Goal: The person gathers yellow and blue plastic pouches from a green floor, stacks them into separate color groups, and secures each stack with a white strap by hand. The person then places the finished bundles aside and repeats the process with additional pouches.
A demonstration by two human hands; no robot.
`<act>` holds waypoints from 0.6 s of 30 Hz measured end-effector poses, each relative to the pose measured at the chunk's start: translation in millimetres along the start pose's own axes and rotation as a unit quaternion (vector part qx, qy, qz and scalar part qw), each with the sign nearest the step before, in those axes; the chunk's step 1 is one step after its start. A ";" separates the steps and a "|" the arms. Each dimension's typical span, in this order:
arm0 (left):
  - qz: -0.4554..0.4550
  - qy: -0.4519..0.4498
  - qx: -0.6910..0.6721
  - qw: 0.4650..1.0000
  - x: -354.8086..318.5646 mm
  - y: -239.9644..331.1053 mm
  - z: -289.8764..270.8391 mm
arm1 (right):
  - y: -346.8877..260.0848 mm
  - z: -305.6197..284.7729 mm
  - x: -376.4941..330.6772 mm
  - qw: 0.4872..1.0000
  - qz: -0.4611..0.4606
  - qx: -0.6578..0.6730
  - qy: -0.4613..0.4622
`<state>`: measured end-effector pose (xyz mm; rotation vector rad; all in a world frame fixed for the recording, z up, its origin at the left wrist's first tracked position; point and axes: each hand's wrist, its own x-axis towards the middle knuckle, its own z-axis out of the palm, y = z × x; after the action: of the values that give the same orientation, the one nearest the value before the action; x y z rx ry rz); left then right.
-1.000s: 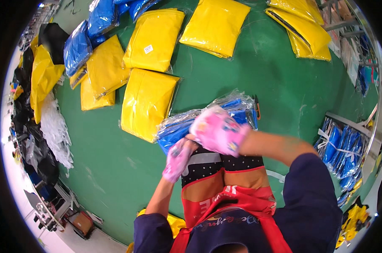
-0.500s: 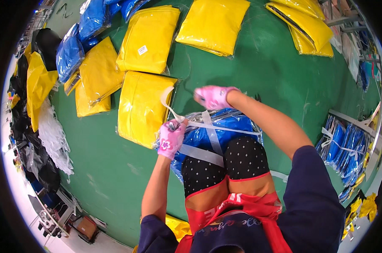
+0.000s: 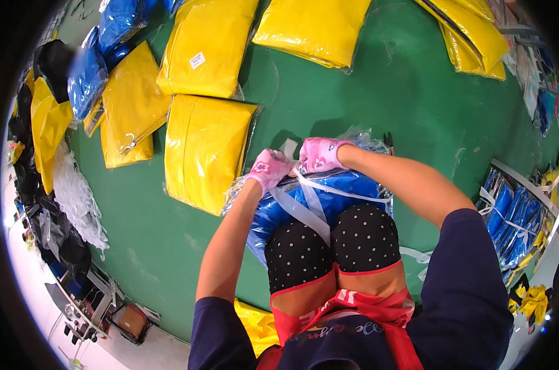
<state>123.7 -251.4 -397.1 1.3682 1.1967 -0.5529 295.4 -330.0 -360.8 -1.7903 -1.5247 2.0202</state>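
Under my knees lies a bundle of blue packets (image 3: 354, 181) in clear plastic, with a flat white strap (image 3: 296, 208) crossing over it. My left hand (image 3: 271, 168), in a pink flowered glove, is closed on the strap at the bundle's far edge. Close beside it, my right hand (image 3: 320, 154), gloved alike, has its fingers curled and pinches the strap too. A short white end sticks up between the hands. A thinner-looking length runs from them to the right across the packets. The fingertips are partly hidden.
Yellow plastic-wrapped packets (image 3: 206, 151) lie on the green floor (image 3: 409, 111) to the left and beyond. Blue packets (image 3: 88, 80) sit at the far left. Another strapped blue bundle (image 3: 507, 213) stands at right. White netting-like material (image 3: 76, 194) hangs at left.
My right hand has come down to the bundle, close to my left hand. The left hand has moved up and right, and the loose strap end no longer waves over the yellow packet.
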 end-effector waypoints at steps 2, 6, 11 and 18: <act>0.034 0.042 -0.008 0.998 1.1 -11.5 2.8 | -9.9 -2.9 4.2 0.999 0.003 -0.022 -0.035; 0.055 0.085 -0.012 0.995 -48.5 27.1 -2.1 | 33.0 26.1 38.2 0.970 -0.207 -0.108 0.063; 0.128 0.287 0.265 0.911 -195.6 -53.2 -65.3 | -22.9 25.2 -37.1 0.972 -0.142 -0.054 0.182; 0.055 0.063 0.329 0.941 -286.2 -136.0 -0.1 | -45.2 150.5 -46.0 0.896 -0.193 -0.007 0.401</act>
<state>-99.3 -371.7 -206.8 2.0499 1.0649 -0.8401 170.0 -426.9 -319.7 -1.7821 -1.4273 0.8984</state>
